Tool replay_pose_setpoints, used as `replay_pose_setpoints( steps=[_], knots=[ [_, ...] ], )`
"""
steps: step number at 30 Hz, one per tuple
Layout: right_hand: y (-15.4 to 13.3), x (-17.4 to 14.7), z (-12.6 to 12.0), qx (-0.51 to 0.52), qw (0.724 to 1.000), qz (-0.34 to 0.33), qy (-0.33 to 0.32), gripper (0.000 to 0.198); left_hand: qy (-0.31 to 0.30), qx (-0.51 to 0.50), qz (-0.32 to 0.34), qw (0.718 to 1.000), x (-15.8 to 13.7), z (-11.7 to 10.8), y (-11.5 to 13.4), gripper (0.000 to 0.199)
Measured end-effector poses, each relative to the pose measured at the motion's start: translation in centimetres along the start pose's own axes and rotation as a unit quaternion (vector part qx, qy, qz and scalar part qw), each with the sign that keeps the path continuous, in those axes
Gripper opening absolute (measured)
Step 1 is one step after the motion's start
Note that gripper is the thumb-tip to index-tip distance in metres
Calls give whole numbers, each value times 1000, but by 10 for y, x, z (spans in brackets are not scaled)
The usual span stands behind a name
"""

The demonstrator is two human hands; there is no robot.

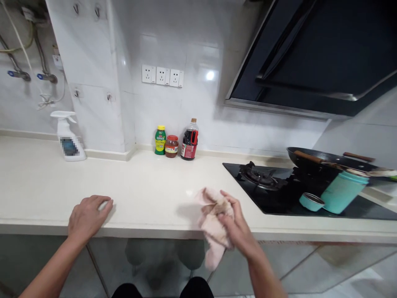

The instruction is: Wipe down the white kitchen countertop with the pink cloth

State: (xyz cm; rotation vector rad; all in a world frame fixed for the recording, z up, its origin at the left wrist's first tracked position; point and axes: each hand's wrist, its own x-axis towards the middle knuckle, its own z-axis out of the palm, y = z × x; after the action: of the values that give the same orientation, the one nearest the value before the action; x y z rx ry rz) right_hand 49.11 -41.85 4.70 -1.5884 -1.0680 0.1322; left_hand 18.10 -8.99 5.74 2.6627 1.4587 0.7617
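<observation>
My right hand (pixel 234 219) grips a crumpled pale pink cloth (pixel 214 225) above the counter's front edge. Part of the cloth hangs down in front of the edge, and brownish stains show on it. Well to the left, my left hand (pixel 89 215) rests palm down on the white countertop (pixel 149 194) near its front edge. It holds nothing that I can see; its thumb stands a little apart, and some of its fingers are hidden beneath it.
Along the wall stand a green bottle (pixel 160 140), a red-lidded jar (pixel 171 147) and a dark sauce bottle (pixel 189 140). A white spray bottle (pixel 68 138) is at left. The black stove (pixel 279 203) carries a wok (pixel 322 155), a teal flask (pixel 344 192) and its cup (pixel 312 202). A range hood (pixel 310 62) overhangs it.
</observation>
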Motion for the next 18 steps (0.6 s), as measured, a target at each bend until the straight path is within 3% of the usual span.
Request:
replay_pose_setpoints(
  steps=[5,9,13,16,18],
  knots=[
    [43,43,-72,-253,967,20,10,43,35,-11,20,999,2,7,-7,37],
    [47,53,-104,-352,932,59,71,53,27,-8,19,999,1,7,-7,40],
    [26,46,-98,-516,851,38,87,51,25,-3,12,1000,1,6,-6,43],
    [25,32,-72,-579,816,5,8,48,33,-1,16,999,1,8,-7,45],
    [38,22,-61,-611,790,42,-33,54,31,-1,22,999,1,10,-8,46]
  ],
)
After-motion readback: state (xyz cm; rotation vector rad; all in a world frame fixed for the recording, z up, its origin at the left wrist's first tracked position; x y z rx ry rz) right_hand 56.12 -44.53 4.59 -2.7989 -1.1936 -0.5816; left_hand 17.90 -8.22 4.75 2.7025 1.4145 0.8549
